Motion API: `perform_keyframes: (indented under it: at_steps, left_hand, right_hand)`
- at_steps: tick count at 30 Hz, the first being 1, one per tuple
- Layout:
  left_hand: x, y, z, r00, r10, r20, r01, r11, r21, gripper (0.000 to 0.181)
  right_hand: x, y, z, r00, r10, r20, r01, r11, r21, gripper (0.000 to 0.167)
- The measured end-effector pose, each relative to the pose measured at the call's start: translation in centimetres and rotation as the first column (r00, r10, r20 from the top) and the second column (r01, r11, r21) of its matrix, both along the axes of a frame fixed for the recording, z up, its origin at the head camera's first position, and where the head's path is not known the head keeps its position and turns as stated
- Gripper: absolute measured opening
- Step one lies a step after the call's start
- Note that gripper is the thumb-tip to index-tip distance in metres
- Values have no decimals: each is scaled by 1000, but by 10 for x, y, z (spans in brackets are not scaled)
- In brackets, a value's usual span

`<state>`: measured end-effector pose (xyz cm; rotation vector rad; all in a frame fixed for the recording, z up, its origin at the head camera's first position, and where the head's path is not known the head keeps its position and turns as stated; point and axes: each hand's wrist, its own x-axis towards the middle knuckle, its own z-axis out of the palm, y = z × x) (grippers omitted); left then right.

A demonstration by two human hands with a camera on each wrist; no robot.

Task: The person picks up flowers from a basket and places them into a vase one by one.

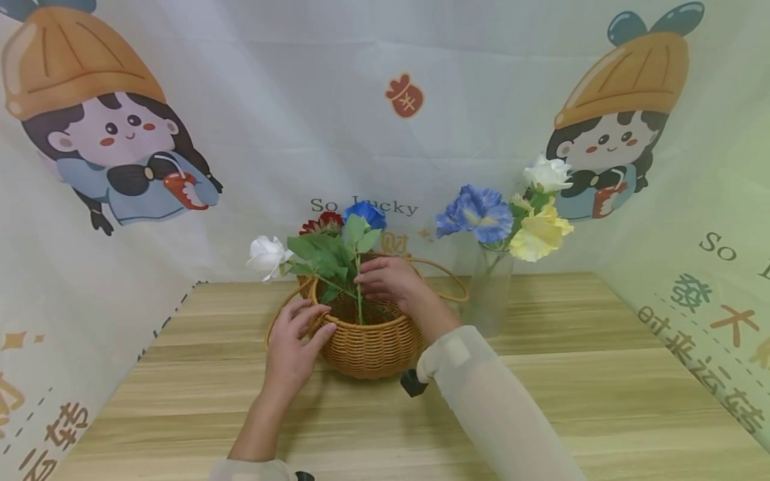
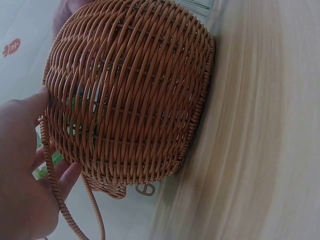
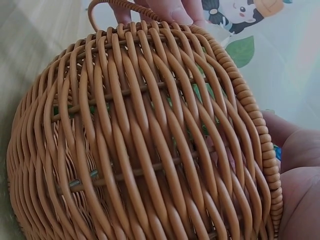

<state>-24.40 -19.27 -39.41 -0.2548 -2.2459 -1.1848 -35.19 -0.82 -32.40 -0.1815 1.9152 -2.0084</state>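
A brown wicker basket (image 1: pixel 373 349) sits on the table, holding a white rose (image 1: pixel 267 257), a dark red flower (image 1: pixel 322 223), a blue flower (image 1: pixel 367 215) and green leaves. My left hand (image 1: pixel 296 341) grips the basket's left rim, thumb toward the front; in the left wrist view its fingers reach round the rim beside a wrapped handle (image 2: pixel 57 187). Over the basket's opening, my right hand (image 1: pixel 394 284) has its fingertips at an upright leafy stem (image 1: pixel 359 294) and appears to pinch it. The right wrist view shows mostly basket weave (image 3: pixel 145 125), which hides those fingertips.
Right of the basket stands a clear vase (image 1: pixel 488 294) with a blue-violet iris (image 1: pixel 478 214), a yellow flower (image 1: pixel 541 232) and a white flower (image 1: pixel 547 175). A handle loop (image 1: pixel 448 284) sticks out toward the vase. Behind the wooden table (image 1: pixel 559 401) hangs a printed cloth (image 1: pixel 289 120).
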Motion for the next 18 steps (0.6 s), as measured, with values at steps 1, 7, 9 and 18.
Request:
perform_keyframes:
  at_steps: [1,7,9,18]
  left_hand:
    - [0,0,0,1000,-1,1,1,1000,0,26]
    - [0,1,0,1000,0,3,0,1000,-1,26]
    - [0,1,0,1000,1,0,-1,1000,-4,26]
    - [-2,-1,-2,1000,-9,-10,9,1000,6,26]
  right_hand:
    - [0,0,0,1000,2,2,-2,1000,0,32]
    - [0,2,-1,999,38,-21,-37,999,5,33]
    - [0,3,-2,997,60,-41,-60,998,8,34]
    - [3,5,-5,965,190,-181,-188,982,29,37]
